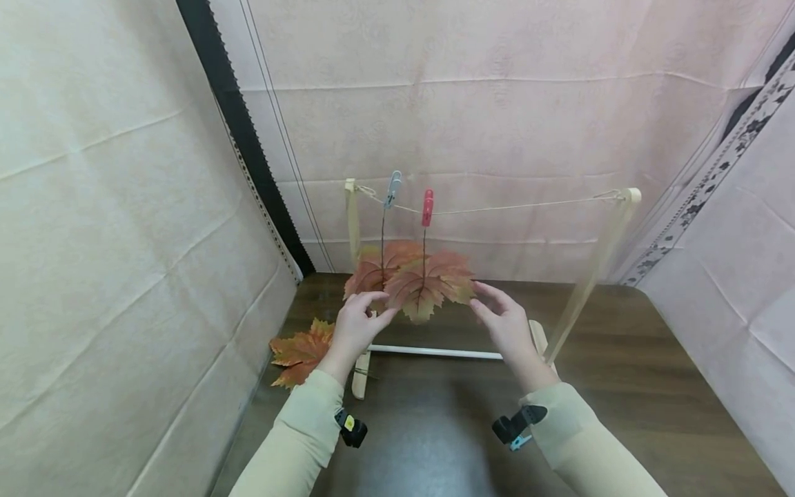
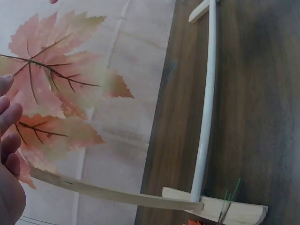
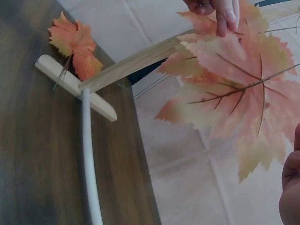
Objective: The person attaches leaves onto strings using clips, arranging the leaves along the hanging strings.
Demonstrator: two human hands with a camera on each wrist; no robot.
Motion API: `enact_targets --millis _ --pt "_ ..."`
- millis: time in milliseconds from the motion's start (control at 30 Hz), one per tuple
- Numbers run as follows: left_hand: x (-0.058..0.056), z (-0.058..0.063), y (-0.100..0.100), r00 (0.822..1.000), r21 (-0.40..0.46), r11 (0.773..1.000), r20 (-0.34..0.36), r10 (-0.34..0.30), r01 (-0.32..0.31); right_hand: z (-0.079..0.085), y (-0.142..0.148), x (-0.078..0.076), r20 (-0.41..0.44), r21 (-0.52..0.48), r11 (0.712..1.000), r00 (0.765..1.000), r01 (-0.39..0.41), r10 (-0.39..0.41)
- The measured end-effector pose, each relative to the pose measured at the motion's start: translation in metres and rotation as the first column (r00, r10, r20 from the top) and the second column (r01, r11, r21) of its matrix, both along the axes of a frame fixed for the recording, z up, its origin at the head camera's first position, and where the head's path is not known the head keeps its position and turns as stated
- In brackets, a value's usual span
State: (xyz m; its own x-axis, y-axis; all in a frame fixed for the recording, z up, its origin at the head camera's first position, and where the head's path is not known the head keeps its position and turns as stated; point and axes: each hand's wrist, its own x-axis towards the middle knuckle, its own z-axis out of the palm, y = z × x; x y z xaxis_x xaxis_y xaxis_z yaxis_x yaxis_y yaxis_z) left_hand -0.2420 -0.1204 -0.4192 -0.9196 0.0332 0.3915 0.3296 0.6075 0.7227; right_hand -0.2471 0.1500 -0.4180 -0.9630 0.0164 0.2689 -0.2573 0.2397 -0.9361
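Two orange-pink artificial maple leaves hang by their stems from a string (image 1: pixel 515 207). A blue clothespin (image 1: pixel 393 190) is at the rear leaf's (image 1: pixel 366 273) stem, and a red clothespin (image 1: pixel 428 208) at the front leaf's (image 1: pixel 428 279). My left hand (image 1: pixel 357 328) is at the front leaf's left edge, thumb and forefinger apart; in the right wrist view its fingertips (image 3: pixel 225 21) overlap the leaf. At the right edge is my right hand (image 1: pixel 506 324), thumb and forefinger also parted. Contact there is hard to judge. Only part of each hand shows in its own wrist view.
The string spans two wooden posts, left (image 1: pixel 352 221) and right (image 1: pixel 590 276), joined low down by a white rod (image 1: pixel 435 352). Another maple leaf (image 1: pixel 301 352) lies on the brown table (image 1: pixel 422 421) beside the left wooden foot (image 1: pixel 361 376). Pale cloth (image 1: pixel 497 138) hangs behind.
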Motion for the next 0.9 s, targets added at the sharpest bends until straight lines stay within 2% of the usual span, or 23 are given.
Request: enact_targets --millis 133,233,633,900 --pt "0.001 -0.007 -0.004 1.0 -0.006 1.0 -0.001 -0.02 0.02 -0.006 0.004 0.003 0.029 0.025 1.0 1.0 -0.011 0.011" --pt "0.003 -0.012 -0.007 0.999 0.001 1.0 0.024 -0.031 0.031 -0.011 0.006 0.005 0.041 0.034 0.999 0.999 -0.014 0.013" --pt "0.01 -0.034 -0.016 0.995 -0.076 0.997 0.101 0.006 0.002 -0.04 0.017 0.012 0.147 0.053 0.998 0.989 -0.02 0.012" --pt "0.009 -0.044 -0.025 0.994 -0.102 0.995 0.108 0.019 -0.008 -0.06 0.035 0.014 0.174 0.122 0.993 0.985 -0.007 -0.014"
